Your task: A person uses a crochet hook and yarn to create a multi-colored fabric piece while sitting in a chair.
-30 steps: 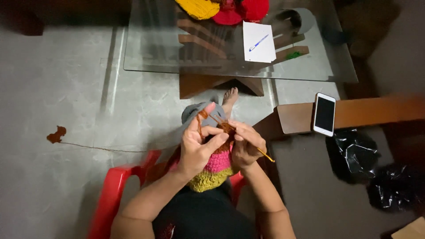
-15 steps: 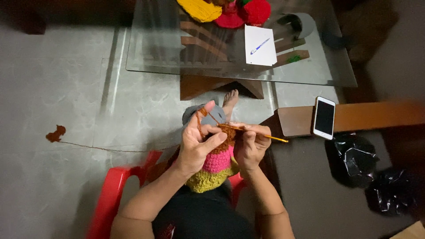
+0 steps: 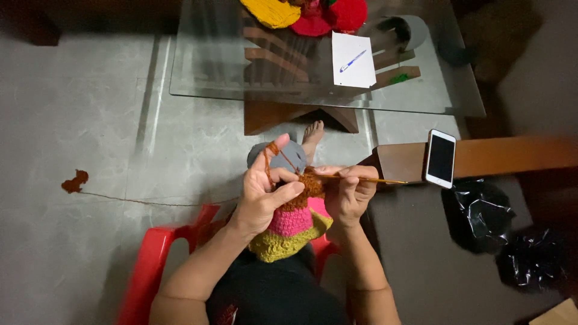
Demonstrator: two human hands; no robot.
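Crochet piece (image 3: pixel 293 222) in brown, pink and yellow-green bands hangs between both hands, over the lap and the red plastic chair (image 3: pixel 150 265). Left hand (image 3: pixel 262 192) pinches its brown top edge, brown yarn (image 3: pixel 268 157) looped over the raised forefinger. Right hand (image 3: pixel 348 191) grips the thin wooden hook (image 3: pixel 367 179), which has swung from angled down to nearly level, so looks like another stitch is underway.

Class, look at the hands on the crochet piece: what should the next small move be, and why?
Probably draw the crochet hook back out through the brown top edge of the crochet piece. The right hand holds the hook level with its tip buried there, while the left hand pinches the work and keeps the brown yarn over its raised finger.
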